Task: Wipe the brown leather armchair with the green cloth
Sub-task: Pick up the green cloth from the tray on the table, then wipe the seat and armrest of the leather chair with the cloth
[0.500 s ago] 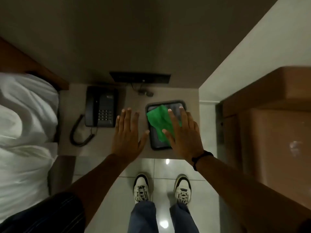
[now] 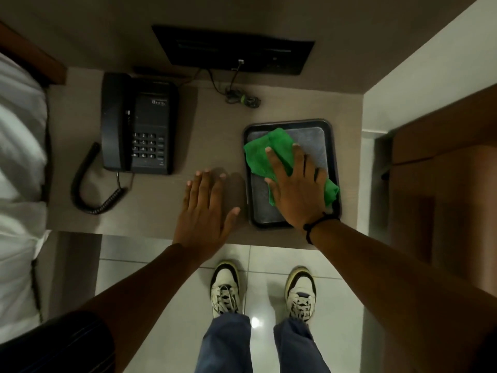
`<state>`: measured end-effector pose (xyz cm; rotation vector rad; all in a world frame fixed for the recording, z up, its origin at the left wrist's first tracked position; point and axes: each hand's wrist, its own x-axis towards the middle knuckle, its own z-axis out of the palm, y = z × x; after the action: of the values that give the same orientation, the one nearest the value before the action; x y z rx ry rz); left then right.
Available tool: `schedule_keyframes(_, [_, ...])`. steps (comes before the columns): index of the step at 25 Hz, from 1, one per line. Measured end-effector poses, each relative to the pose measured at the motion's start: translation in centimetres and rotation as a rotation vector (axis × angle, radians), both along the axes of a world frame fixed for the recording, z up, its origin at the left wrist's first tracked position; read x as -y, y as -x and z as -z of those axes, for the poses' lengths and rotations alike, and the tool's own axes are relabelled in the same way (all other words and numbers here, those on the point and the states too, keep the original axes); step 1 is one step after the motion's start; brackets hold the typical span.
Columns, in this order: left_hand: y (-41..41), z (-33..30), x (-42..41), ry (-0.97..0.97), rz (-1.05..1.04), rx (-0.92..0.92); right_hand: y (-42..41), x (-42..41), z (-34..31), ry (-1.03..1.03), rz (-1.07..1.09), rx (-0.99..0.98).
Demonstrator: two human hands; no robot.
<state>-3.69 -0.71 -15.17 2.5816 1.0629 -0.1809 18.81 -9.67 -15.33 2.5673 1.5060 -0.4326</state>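
Note:
The green cloth (image 2: 269, 154) lies crumpled in a black tray (image 2: 331, 141) on the right side of a bedside table (image 2: 209, 125). My right hand (image 2: 298, 189) rests flat on the cloth, fingers spread and not curled around it. Beside the tray's left edge, my left hand (image 2: 204, 211) hovers flat over the tabletop, fingers apart and holding nothing. Part of the brown leather armchair (image 2: 443, 189) shows at the right edge, past a narrow gap from the table.
A black desk phone (image 2: 139, 125) with a coiled cord sits on the table's left half. A black wall panel (image 2: 234, 49) and a bundled cable (image 2: 242, 99) are behind. A white-sheeted bed (image 2: 18, 157) borders the left. I stand on the tiled floor (image 2: 166, 278).
The view has drawn closer to the table. My right hand has slid further onto the cloth. My left hand stays flat beside the tray.

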Motion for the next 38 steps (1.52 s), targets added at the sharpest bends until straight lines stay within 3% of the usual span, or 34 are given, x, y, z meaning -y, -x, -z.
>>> schedule_keyframes(5, [-2.3, -2.8, -1.7, -0.043, 0.064, -0.008, -0.1, -0.4, -1.7, 0.015, 0.026, -0.028])
schedule_keyframes(10, [-7.7, -8.9, 0.3, -0.049, 0.17, 0.049, -3.2, 5.1, -9.6, -0.012, 0.142, -0.045])
schedule_keyframes(15, [-16.3, -15.4, 8.6, 0.021, 0.303, 0.179, -8.7, 20.8, -18.9, 0.037, 0.38, -0.01])
schedule_keyframes(19, [-25.1, -16.9, 20.2, 0.028, 0.387, 0.284, -14.6, 37.7, -21.5, 0.069, 0.552, 0.067])
schedule_keyframes(24, [-33.8, -12.7, 38.1, 0.036, 0.532, 0.215, -19.6, 56.2, -18.2, 0.099, 0.643, 0.141])
schedule_keyframes(29, [-38.5, -4.5, 49.3, 0.011, 0.529, 0.157, -19.5, 67.7, -10.8, 0.017, 0.647, 0.018])
schedule_keyframes(34, [-38.5, 1.2, 52.9, -0.121, 0.506, 0.097, -15.5, 70.0, -3.8, -0.076, 0.413, -0.012])
schedule_keyframes(38, [-38.3, 3.0, 52.8, -0.176, 0.501, 0.136, -20.3, 65.3, -0.5, -0.229, 0.31, 0.027])
